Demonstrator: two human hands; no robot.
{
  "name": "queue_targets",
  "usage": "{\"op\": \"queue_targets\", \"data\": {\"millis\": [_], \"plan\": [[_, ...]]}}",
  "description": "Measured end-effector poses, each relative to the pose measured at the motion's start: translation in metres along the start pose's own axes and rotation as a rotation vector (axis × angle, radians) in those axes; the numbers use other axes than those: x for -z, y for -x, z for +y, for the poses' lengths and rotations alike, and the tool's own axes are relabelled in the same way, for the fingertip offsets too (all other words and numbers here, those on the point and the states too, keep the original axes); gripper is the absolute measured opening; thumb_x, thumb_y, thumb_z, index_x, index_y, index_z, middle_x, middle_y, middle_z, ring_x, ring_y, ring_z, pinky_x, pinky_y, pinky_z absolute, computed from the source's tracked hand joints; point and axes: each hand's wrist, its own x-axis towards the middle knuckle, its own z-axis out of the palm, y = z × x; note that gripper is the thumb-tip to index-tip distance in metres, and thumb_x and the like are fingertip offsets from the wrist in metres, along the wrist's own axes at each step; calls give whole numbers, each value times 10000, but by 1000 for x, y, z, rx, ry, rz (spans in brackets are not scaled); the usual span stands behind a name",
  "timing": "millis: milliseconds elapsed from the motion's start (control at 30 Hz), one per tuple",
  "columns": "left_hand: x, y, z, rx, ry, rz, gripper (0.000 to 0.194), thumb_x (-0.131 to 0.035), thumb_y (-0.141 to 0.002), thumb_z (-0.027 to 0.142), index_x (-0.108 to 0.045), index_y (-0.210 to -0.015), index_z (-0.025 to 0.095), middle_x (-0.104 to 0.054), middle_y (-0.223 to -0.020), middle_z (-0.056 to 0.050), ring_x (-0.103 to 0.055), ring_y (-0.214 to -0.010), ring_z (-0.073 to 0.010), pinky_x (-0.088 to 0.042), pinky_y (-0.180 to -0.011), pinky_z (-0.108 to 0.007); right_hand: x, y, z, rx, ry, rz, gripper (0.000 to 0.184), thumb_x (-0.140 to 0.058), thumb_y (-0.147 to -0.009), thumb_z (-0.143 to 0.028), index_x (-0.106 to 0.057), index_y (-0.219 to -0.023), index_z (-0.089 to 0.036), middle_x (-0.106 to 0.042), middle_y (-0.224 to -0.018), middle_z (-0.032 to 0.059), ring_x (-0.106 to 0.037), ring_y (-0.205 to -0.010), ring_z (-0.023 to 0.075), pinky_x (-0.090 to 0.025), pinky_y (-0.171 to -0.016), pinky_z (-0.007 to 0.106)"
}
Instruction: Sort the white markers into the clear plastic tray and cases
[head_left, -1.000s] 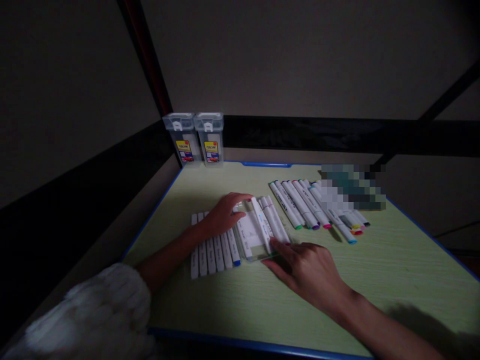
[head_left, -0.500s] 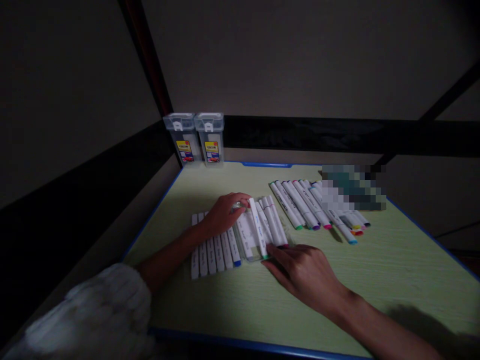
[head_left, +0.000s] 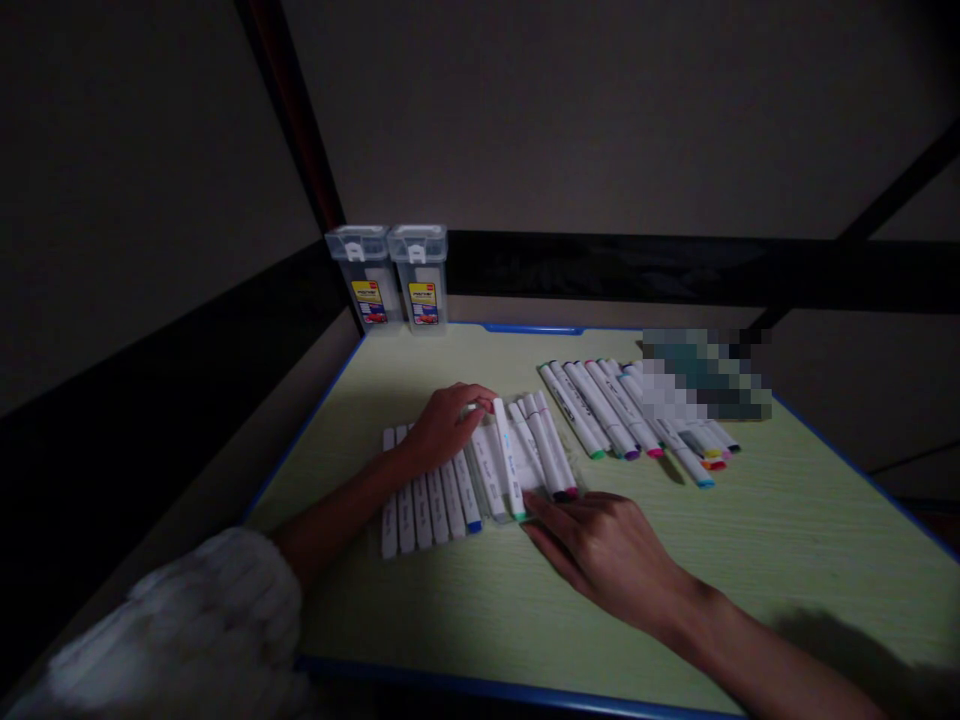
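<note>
A white marker point(head_left: 509, 460) with a green near end lies slanted over a clear plastic sleeve point(head_left: 501, 518). My left hand point(head_left: 444, 428) has its fingers bent and closed at the marker's far end. At the green end, the thumb and index finger of my right hand point(head_left: 611, 545) pinch the same marker. To its left in the sleeve rests a grey-ended marker point(head_left: 490, 480); to its right, several white markers point(head_left: 546, 440) lie at a slant. A row of white markers point(head_left: 424, 510) sits beneath my left wrist, the rightmost with a blue end.
Several loose markers with coloured ends point(head_left: 600, 410) lie at the right of the table point(head_left: 450, 610). Behind them is a pixelated patch point(head_left: 705, 375). Two clear lidded boxes point(head_left: 420, 280) stand at the back left corner.
The green-ended marker has shifted slightly left, towards the grey-ended one. Both hands have moved a little left with it, and the gap on its right has widened.
</note>
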Motion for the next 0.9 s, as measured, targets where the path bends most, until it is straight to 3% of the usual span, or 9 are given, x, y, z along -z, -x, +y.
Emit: {"op": "queue_targets", "data": {"millis": [467,900], "plan": [[-2,-1,-9,-49,-44,117,221,-424,-731,81,-637,-756,135,-595,-791,-32,-557,-789,-129,-449,-779,-297,1,0,-1,62,-45,22,351,-333,-880,-217,-578,-1080,-67,-651,-573,39,-591,-472,153,-455,-601,327],[-2,-2,-11,42,-106,83,313,-382,-687,9,-661,-700,151,-590,-802,-33,-548,-802,-137,-443,-808,-318,1,0,0,86,-42,-13,347,-327,-877,-193,-573,-1099,-89,-650,-577,28,-585,-470,148,-430,-576,328]]}}
